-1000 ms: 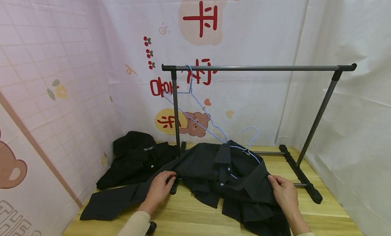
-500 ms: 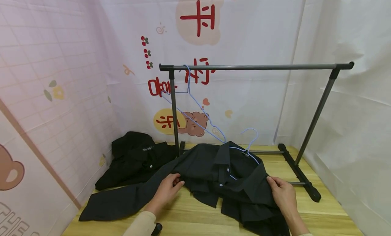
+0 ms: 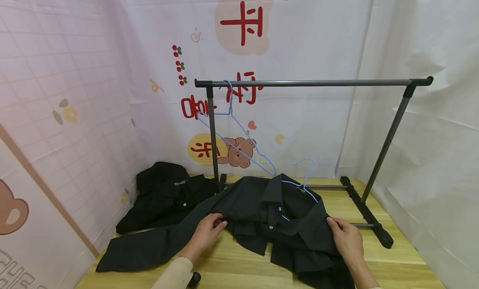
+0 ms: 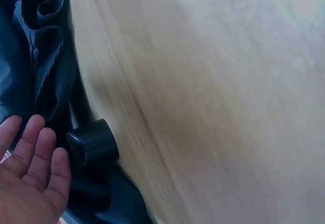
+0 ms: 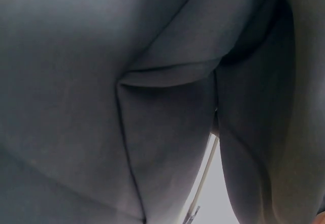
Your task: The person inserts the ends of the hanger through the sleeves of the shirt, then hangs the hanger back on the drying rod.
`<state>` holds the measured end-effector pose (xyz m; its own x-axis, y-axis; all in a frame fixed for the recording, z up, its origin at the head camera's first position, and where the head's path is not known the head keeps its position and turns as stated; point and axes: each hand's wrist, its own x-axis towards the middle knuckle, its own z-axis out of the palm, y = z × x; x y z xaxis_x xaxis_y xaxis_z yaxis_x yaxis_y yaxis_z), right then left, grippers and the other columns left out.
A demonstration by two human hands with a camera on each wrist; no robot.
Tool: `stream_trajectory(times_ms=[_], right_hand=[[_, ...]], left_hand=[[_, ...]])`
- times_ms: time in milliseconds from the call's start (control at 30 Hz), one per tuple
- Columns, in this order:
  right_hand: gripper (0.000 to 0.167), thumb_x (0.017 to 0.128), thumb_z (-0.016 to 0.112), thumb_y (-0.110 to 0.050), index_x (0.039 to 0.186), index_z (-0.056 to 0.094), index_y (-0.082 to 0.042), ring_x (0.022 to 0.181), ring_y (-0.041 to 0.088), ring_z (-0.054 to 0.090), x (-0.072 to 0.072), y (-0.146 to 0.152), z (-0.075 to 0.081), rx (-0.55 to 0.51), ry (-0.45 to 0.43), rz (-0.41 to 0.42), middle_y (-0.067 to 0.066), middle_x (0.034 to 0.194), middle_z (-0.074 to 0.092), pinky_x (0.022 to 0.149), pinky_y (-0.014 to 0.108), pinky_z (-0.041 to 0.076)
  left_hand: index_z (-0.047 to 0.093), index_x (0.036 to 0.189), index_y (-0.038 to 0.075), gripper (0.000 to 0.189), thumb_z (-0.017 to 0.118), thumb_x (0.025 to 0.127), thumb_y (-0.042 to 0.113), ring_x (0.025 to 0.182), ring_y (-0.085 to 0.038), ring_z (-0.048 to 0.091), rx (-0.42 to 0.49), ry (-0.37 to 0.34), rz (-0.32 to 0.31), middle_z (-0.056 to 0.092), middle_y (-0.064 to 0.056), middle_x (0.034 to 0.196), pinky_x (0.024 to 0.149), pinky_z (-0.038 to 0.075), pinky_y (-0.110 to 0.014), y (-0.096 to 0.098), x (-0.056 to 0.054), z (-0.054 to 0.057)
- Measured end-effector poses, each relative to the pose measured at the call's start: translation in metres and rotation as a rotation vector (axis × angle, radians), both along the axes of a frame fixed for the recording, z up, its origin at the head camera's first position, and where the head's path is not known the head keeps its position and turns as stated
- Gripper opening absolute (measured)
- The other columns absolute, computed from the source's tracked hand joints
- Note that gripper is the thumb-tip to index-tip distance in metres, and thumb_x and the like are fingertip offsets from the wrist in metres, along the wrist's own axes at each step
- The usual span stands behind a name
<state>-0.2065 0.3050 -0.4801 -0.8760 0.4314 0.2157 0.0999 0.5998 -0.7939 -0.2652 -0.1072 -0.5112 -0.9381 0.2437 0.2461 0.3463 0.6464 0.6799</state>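
Observation:
A black button-up shirt (image 3: 247,201) lies across the table and rack base, one sleeve stretched to the left. A light-blue hanger (image 3: 309,172) sits inside its collar, the hook standing out. My left hand (image 3: 205,233) touches the shirt near the base of that sleeve; in the left wrist view its fingers (image 4: 38,158) look relaxed, beside dark cloth. My right hand (image 3: 348,239) pinches the shirt at the other shoulder. Dark folds of shirt (image 5: 167,127) fill most of the right wrist view and hide the fingertips there.
A dark metal clothes rack (image 3: 314,83) stands behind the shirt. Another blue hanger (image 3: 239,118) hangs at its left end. A second black garment (image 3: 168,197) lies heaped at the left. A black rack foot (image 4: 94,142) pokes out near the left hand.
My left hand has shifted a little to the right along the shirt. The right hand keeps its hold, and the shirt and hangers look almost the same. The view has turned slightly.

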Motion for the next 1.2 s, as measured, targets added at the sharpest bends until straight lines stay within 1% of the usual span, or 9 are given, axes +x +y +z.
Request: stream_trajectory(times_ms=[200,367,500,600,767,900,1033,1100,1200], right_hand=[[0.045,0.102,0.055,-0.037,0.115,0.07,0.004,0.111,0.046,0.058,-0.001,-0.001,0.003,-0.004,-0.004,0.006,0.027,0.12,0.064,0.094,0.057,0.042],[0.047,0.102,0.054,-0.039,0.115,0.07,0.003,0.11,0.046,0.058,-0.001,-0.002,0.006,0.001,-0.002,0.002,0.027,0.12,0.064,0.091,0.058,0.043],[0.047,0.102,0.054,-0.039,0.117,0.07,0.003,0.111,0.046,0.058,-0.002,-0.003,0.009,-0.004,0.0,0.005,0.027,0.122,0.063,0.092,0.057,0.043],[0.046,0.102,0.054,-0.038,0.117,0.07,0.003,0.111,0.046,0.057,-0.003,-0.004,0.012,-0.004,0.016,0.001,0.027,0.121,0.064,0.093,0.057,0.043],[0.042,0.102,0.056,-0.035,0.115,0.072,0.001,0.108,0.044,0.06,-0.007,-0.004,0.02,0.011,0.057,-0.012,0.025,0.118,0.066,0.09,0.054,0.044],[0.042,0.102,0.056,-0.036,0.113,0.072,0.001,0.106,0.043,0.06,-0.009,-0.002,0.025,0.028,0.071,-0.014,0.025,0.116,0.067,0.087,0.054,0.044],[0.043,0.102,0.056,-0.036,0.112,0.072,0.002,0.103,0.042,0.061,-0.011,-0.002,0.03,0.026,0.068,-0.023,0.025,0.114,0.067,0.084,0.052,0.045],[0.043,0.102,0.056,-0.037,0.112,0.072,0.002,0.101,0.041,0.061,-0.011,-0.002,0.032,0.021,0.066,-0.027,0.025,0.113,0.068,0.082,0.05,0.045],[0.045,0.102,0.055,-0.038,0.112,0.072,0.002,0.1,0.04,0.061,-0.012,-0.002,0.033,0.016,0.059,-0.025,0.025,0.113,0.068,0.08,0.048,0.044]], left_hand=[[0.066,0.115,0.002,0.03,0.062,0.1,0.028,0.091,-0.021,0.059,0.022,-0.004,0.005,0.062,-0.003,0.101,0.078,0.049,-0.041,0.002,-0.002,0.002],[0.065,0.119,0.005,0.03,0.063,0.099,0.027,0.092,-0.02,0.059,0.024,-0.005,0.1,0.062,-0.003,0.102,0.079,0.049,-0.041,0.006,-0.003,0.006],[0.061,0.128,0.008,0.036,0.066,0.097,0.027,0.095,-0.02,0.058,0.054,0.034,0.158,0.061,-0.004,0.107,0.081,0.048,-0.042,0.013,-0.006,0.011],[0.059,0.132,0.008,0.041,0.067,0.097,0.028,0.104,-0.026,0.058,0.067,0.05,0.129,0.061,-0.009,0.117,0.086,0.048,-0.047,0.018,-0.008,0.016],[0.057,0.127,0.007,0.041,0.067,0.096,0.032,0.11,-0.032,0.058,0.042,-0.028,0.066,0.06,-0.014,0.124,0.091,0.047,-0.051,0.024,-0.011,0.021],[0.06,0.122,0.006,0.042,0.068,0.095,0.037,0.11,-0.033,0.058,-0.079,-0.082,0.001,0.058,-0.013,0.125,0.09,0.047,-0.05,0.027,-0.012,0.018],[0.062,0.127,0.006,0.052,0.072,0.09,0.042,0.123,-0.04,0.05,-0.262,-0.106,-0.062,0.048,-0.02,0.139,0.097,0.043,-0.055,0.033,-0.01,0.013],[0.062,0.128,0.008,0.053,0.076,0.088,0.04,0.127,-0.041,0.047,-0.376,-0.085,-0.077,0.044,-0.021,0.143,0.097,0.043,-0.058,0.036,-0.009,0.01],[0.067,0.123,0.013,0.045,0.08,0.085,0.033,0.126,-0.039,0.048,-0.562,-0.003,-0.076,0.044,-0.019,0.144,0.093,0.045,-0.055,0.039,-0.007,0.005]])
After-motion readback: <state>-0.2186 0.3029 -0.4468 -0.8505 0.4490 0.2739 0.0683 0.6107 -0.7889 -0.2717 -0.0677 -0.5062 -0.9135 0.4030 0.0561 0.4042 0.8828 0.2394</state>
